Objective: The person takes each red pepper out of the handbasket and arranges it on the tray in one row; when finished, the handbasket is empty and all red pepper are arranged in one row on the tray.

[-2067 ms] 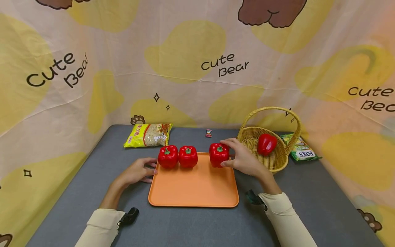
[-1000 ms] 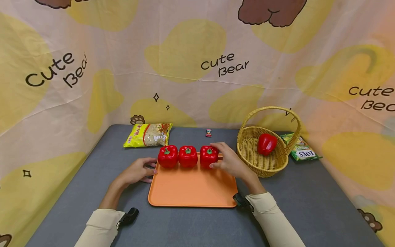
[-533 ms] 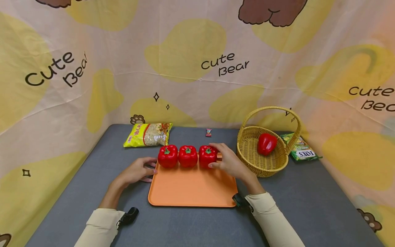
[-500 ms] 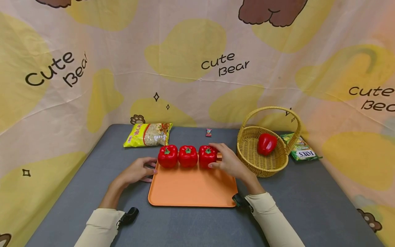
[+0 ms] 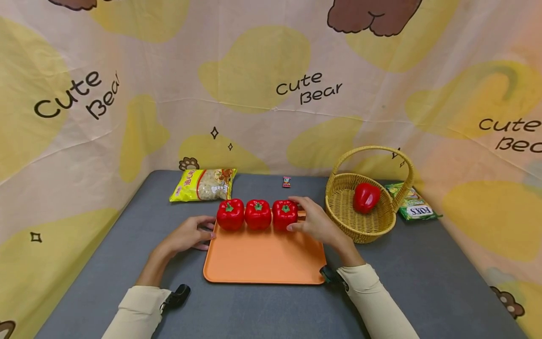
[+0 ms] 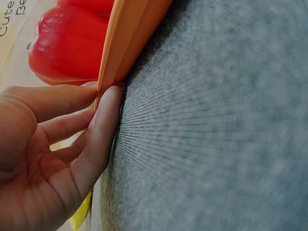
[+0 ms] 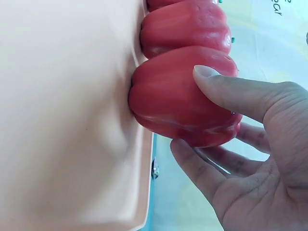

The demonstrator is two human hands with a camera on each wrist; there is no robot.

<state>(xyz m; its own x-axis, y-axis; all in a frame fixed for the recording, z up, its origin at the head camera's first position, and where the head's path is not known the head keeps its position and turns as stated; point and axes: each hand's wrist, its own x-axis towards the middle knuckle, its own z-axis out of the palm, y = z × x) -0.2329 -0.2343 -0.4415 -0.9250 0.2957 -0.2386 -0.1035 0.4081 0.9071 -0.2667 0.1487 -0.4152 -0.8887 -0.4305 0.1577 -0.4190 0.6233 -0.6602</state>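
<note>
Three red bell peppers stand upright in a row along the back of an orange tray [image 5: 264, 259]: the left pepper [image 5: 230, 215], the middle pepper [image 5: 258, 215] and the right pepper [image 5: 284, 215]. My right hand [image 5: 315, 223] holds the right pepper from its right side; in the right wrist view the thumb [image 7: 231, 91] lies across it and the other fingers reach behind and below. At the tray's left edge, my left hand [image 5: 188, 235] pinches the rim, with the thumb and fingertips on either side of it in the left wrist view.
Right of the tray stands a wicker basket [image 5: 344, 207] with a tall handle and another red bell pepper [image 5: 366, 197] inside. Beside it lies a green packet [image 5: 417, 207]. A yellow food bag [image 5: 203, 185] and a small wrapped candy [image 5: 286, 181] lie toward the back.
My right hand has slid leftward with the right pepper, from near the basket to beside the middle pepper. Over the last half second it barely moves. My left hand stays at the rim.
</note>
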